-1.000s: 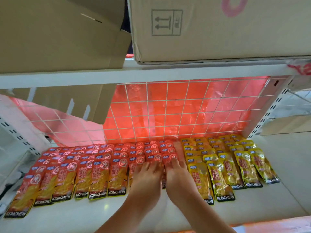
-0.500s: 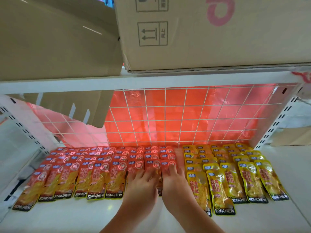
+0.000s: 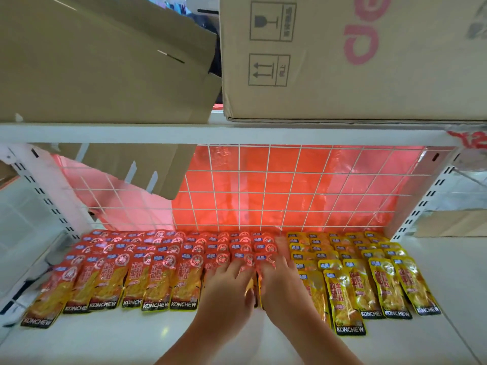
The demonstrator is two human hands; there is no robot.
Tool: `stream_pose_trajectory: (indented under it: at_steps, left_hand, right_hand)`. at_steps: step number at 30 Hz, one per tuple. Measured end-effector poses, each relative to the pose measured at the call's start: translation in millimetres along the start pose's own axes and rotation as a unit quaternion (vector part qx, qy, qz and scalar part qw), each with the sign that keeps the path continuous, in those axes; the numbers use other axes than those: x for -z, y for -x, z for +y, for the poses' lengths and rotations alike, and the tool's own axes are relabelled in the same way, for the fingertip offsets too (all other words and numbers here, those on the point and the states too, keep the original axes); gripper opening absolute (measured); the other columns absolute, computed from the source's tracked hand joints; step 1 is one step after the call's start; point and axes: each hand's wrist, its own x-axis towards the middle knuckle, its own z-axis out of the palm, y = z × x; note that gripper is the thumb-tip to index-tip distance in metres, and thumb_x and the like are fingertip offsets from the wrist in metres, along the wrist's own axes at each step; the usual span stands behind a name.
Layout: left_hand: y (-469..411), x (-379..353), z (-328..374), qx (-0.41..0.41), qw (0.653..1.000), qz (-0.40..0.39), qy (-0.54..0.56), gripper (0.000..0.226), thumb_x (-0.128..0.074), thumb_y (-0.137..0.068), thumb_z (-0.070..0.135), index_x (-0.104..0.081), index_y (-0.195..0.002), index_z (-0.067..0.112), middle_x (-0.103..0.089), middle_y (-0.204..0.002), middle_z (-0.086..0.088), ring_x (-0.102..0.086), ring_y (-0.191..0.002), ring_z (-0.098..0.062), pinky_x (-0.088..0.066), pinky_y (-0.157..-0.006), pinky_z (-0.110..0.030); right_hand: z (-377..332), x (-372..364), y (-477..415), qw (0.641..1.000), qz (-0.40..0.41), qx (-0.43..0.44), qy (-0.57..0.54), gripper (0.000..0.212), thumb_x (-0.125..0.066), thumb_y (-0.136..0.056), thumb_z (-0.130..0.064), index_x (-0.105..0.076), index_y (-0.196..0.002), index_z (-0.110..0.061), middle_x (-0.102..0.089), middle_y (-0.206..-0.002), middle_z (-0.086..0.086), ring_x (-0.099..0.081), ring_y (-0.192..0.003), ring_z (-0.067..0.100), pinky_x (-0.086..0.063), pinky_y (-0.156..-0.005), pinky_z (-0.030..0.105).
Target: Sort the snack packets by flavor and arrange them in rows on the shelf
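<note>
head view: the glossy red foil snack packets lie in overlapping rows on the left of the flat white shelf, and the glossy yellow foil snack packets lie in rows on the right. the left hand and right hand lie side by side, palms down, fingers straight, pressing on the red rows beside the yellow ones. a white wire grid stands behind. a brown cardboard box sits on the shelf above.

Red packets left, yellow packets right; white shelf; white wire grid, red backing.
</note>
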Motion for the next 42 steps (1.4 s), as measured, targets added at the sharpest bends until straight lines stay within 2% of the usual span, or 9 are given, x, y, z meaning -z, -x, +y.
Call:
stream_pose_trajectory:
  at_steps: [4,9,13,23,26,31,37,39,42]
  left_hand:
    - [-17.6,32.1,3.5,-0.037,0.996,0.042,0.068,0.043,-0.056,-0.077,0.036,-0.065,-0.119,0.035,-0.065,-0.119,0.011,-0.062,-0.105,-0.02,-0.053,-0.082,-0.041]
    - [-50.1,85.6,23.8,-0.133,0.976,0.076,0.156,0.043,-0.058,-0.086,0.036,-0.061,-0.129,0.03,-0.064,-0.121,0.013,-0.058,-0.112,-0.016,-0.05,-0.094,-0.036]
    - [-70.8,128.5,62.7,-0.195,0.948,0.109,0.226,0.047,-0.061,-0.084,0.034,-0.066,-0.129,0.023,-0.067,-0.124,0.009,-0.059,-0.114,-0.016,-0.046,-0.099,-0.031]
    - [-83.4,218.8,208.4,-0.376,0.869,0.171,0.273,0.045,-0.06,-0.087,0.036,-0.063,-0.13,0.024,-0.069,-0.123,0.003,-0.06,-0.114,-0.019,-0.044,-0.1,-0.03]
    - [-80.4,238.9,266.8,-0.421,0.843,0.184,0.281,0.043,-0.058,-0.088,0.037,-0.063,-0.129,0.024,-0.068,-0.117,0.005,-0.055,-0.109,-0.013,-0.035,-0.095,-0.016]
    - [-76.1,263.2,378.7,-0.458,0.827,0.168,0.279,0.048,-0.052,-0.089,0.048,-0.066,-0.129,0.028,-0.07,-0.12,0.005,-0.061,-0.11,-0.013,-0.047,-0.096,-0.027]
    - [-79.4,273.7,507.6,-0.479,0.819,0.119,0.293,0.035,-0.071,-0.092,0.025,-0.069,-0.127,0.024,-0.071,-0.117,0.008,-0.058,-0.098,0.0,-0.034,-0.077,0.001]
    - [-81.8,271.8,540.5,-0.482,0.824,0.104,0.279,0.035,-0.071,-0.092,0.024,-0.068,-0.128,0.026,-0.071,-0.118,0.008,-0.061,-0.102,-0.003,-0.04,-0.08,-0.01]
    - [-87.7,265.6,578.0,-0.479,0.834,0.083,0.26,0.033,-0.068,-0.093,0.032,-0.066,-0.126,0.035,-0.069,-0.115,0.015,-0.064,-0.101,-0.002,-0.051,-0.082,-0.021]
  right_hand:
    - [-11.8,33.0,0.8,0.999,0.037,-0.031,-0.011,0.045,-0.052,-0.088,-0.017,-0.052,-0.129,-0.035,-0.03,-0.156,-0.009,-0.046,-0.125,0.021,-0.05,-0.097,0.035]
    - [-25.5,98.4,14.0,0.99,0.14,-0.023,0.003,0.041,-0.057,-0.086,-0.036,-0.057,-0.127,-0.033,-0.058,-0.12,-0.011,-0.055,-0.11,0.019,-0.048,-0.09,0.032]
    - [-33.0,155.2,35.7,0.973,0.224,-0.054,0.021,0.052,-0.049,-0.082,-0.046,-0.058,-0.13,-0.028,-0.058,-0.128,-0.007,-0.056,-0.116,0.02,-0.049,-0.097,0.034]
    - [-23.2,302.3,139.1,0.912,0.396,-0.082,0.07,0.047,-0.063,-0.083,-0.037,-0.063,-0.128,-0.024,-0.059,-0.127,-0.006,-0.057,-0.116,0.02,-0.048,-0.1,0.034]
    - [-7.7,346.3,179.4,0.89,0.432,-0.101,0.104,0.045,-0.068,-0.084,-0.035,-0.063,-0.128,-0.027,-0.06,-0.127,-0.007,-0.058,-0.114,0.018,-0.048,-0.1,0.034]
    - [39.2,420.9,253.5,0.871,0.462,-0.117,0.122,0.041,-0.072,-0.086,-0.028,-0.062,-0.126,-0.031,-0.062,-0.121,-0.009,-0.058,-0.111,0.012,-0.048,-0.093,0.029]
    - [109.0,507.0,342.1,0.864,0.456,-0.156,0.148,0.038,-0.072,-0.088,-0.025,-0.064,-0.126,-0.027,-0.063,-0.12,-0.006,-0.059,-0.101,0.011,-0.046,-0.084,0.019]
    - [134.6,531.0,366.3,0.86,0.455,-0.175,0.152,0.041,-0.072,-0.089,-0.029,-0.063,-0.129,-0.028,-0.062,-0.126,-0.005,-0.055,-0.1,0.007,-0.037,-0.079,0.009]
    - [168.5,558.2,395.4,0.86,0.449,-0.193,0.146,0.038,-0.068,-0.092,-0.033,-0.061,-0.129,-0.031,-0.059,-0.13,-0.006,-0.054,-0.106,0.011,-0.041,-0.082,0.024]
